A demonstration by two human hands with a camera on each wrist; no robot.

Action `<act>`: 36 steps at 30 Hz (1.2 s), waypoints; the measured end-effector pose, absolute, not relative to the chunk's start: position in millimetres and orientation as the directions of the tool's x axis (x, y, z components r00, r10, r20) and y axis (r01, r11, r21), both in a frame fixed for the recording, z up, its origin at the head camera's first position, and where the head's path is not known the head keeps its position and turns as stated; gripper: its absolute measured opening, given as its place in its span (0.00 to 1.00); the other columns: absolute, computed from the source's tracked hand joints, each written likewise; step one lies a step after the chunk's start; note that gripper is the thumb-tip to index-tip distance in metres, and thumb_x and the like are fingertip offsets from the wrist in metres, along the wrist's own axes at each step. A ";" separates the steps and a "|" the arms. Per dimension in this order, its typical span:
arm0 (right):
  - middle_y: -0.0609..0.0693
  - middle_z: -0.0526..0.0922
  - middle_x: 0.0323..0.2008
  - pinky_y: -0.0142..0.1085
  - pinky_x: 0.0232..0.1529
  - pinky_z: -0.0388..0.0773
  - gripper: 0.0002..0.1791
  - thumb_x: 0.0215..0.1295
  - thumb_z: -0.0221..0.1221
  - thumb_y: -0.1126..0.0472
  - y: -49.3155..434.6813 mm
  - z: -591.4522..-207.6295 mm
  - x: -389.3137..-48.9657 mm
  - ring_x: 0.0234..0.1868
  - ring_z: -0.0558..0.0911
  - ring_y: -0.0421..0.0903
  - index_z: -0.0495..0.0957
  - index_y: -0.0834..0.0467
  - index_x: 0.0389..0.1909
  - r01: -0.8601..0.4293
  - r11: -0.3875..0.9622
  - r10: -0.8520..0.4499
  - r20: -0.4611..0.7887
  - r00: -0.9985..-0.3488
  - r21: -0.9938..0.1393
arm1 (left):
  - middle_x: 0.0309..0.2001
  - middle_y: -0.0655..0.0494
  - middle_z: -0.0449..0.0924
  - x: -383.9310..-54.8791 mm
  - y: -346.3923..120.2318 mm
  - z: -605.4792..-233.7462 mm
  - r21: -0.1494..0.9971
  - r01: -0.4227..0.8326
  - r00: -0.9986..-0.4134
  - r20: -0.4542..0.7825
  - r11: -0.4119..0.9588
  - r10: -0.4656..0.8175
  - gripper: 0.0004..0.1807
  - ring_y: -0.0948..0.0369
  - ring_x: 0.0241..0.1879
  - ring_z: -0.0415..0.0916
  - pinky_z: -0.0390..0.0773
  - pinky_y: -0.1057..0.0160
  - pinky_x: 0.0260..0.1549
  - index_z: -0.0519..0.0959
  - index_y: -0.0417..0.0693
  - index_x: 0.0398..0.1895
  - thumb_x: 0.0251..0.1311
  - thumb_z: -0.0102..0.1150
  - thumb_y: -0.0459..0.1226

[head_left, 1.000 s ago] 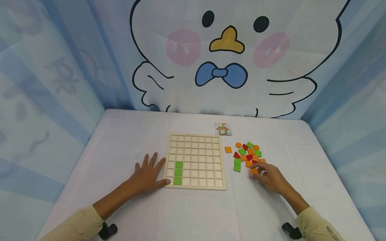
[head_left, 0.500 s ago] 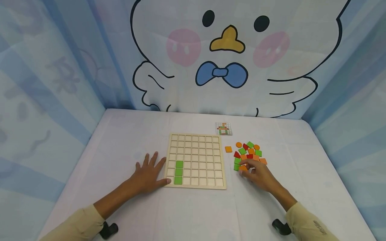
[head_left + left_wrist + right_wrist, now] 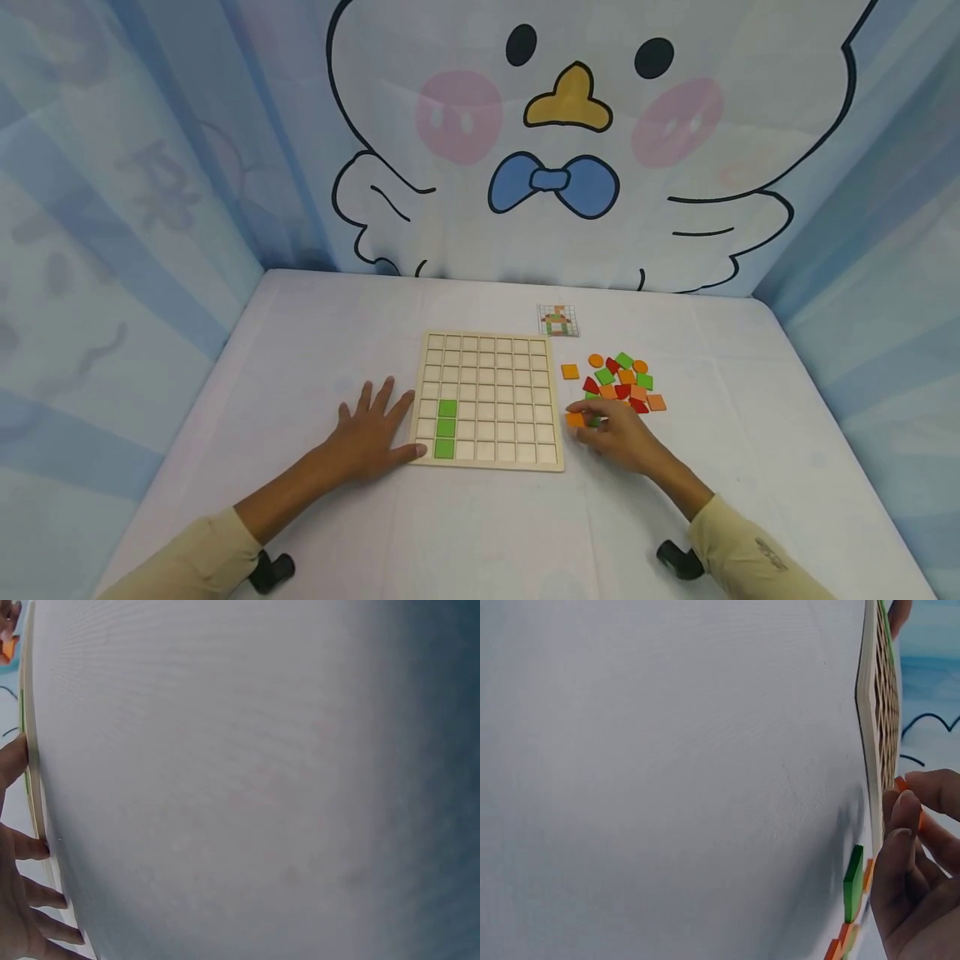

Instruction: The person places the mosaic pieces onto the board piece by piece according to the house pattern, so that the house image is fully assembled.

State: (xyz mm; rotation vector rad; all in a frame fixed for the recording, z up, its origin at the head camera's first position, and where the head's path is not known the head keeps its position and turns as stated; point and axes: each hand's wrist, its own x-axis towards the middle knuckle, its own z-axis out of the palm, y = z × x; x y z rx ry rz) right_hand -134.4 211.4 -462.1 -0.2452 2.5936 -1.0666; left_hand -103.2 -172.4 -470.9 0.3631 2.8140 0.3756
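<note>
A curtain [image 3: 465, 208] printed with a cartoon animal is filling the upper part of the frame and hanging down both sides. A table [image 3: 487, 525] in white cloth is spreading across the lower middle. A gridded board [image 3: 506, 392] is lying flat on it, at the centre of the frame. Two beige sleeves [image 3: 753, 546] are reaching in from the lower left and lower right.

The left hand [image 3: 372, 439] is resting left of centre with its fingers spread, its thumb lying over the board's lower left corner and its index fingertip touching the left edge. The right hand [image 3: 615, 432], right of centre, is pinching an orange tile [image 3: 575, 420] between thumb and fingers, just beside the board's right edge.

Beyond that hand, a loose pile [image 3: 626, 377] of green, red and orange pieces is lying right of centre. A small card [image 3: 558, 321] showing a coloured grid pattern is lying just above the board's upper right corner. Three green tiles [image 3: 446, 427] are sitting in a column at the board's lower left. A single orange square [image 3: 570, 372] is lying between board and pile, and a green piece [image 3: 595, 422] is partly showing under the right hand.
</note>
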 end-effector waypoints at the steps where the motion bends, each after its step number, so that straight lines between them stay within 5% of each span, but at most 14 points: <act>1: 0.53 0.80 0.41 0.33 0.25 0.79 0.19 0.64 0.66 0.62 209.9 -461.8 -134.5 0.20 0.77 0.44 0.82 0.57 0.56 -0.038 0.694 -0.294 -0.234 -0.927 -0.719 | 0.78 0.31 0.46 -103.2 -172.4 -470.7 0.289 0.206 -0.929 -0.242 0.935 0.279 0.49 0.26 0.75 0.42 0.54 0.19 0.59 0.58 0.45 0.78 0.62 0.57 0.64; 11: 0.51 0.79 0.36 0.30 0.23 0.75 0.17 0.64 0.66 0.62 186.2 -461.4 -136.6 0.17 0.72 0.39 0.82 0.59 0.54 -0.130 0.593 -0.457 -0.199 -0.867 -0.795 | 0.79 0.32 0.44 -104.0 -171.3 -472.0 0.325 0.161 -0.933 -0.257 0.932 0.251 0.49 0.25 0.75 0.38 0.49 0.15 0.56 0.57 0.47 0.78 0.61 0.59 0.63; 36: 0.47 0.80 0.32 0.27 0.25 0.72 0.13 0.60 0.70 0.63 128.8 -467.5 -128.2 0.24 0.74 0.39 0.82 0.55 0.45 -0.132 0.488 -0.537 -0.178 -0.824 -0.863 | 0.79 0.33 0.43 -104.3 -171.4 -473.3 0.321 0.147 -0.932 -0.273 0.936 0.240 0.50 0.23 0.74 0.37 0.50 0.15 0.55 0.57 0.48 0.79 0.61 0.59 0.64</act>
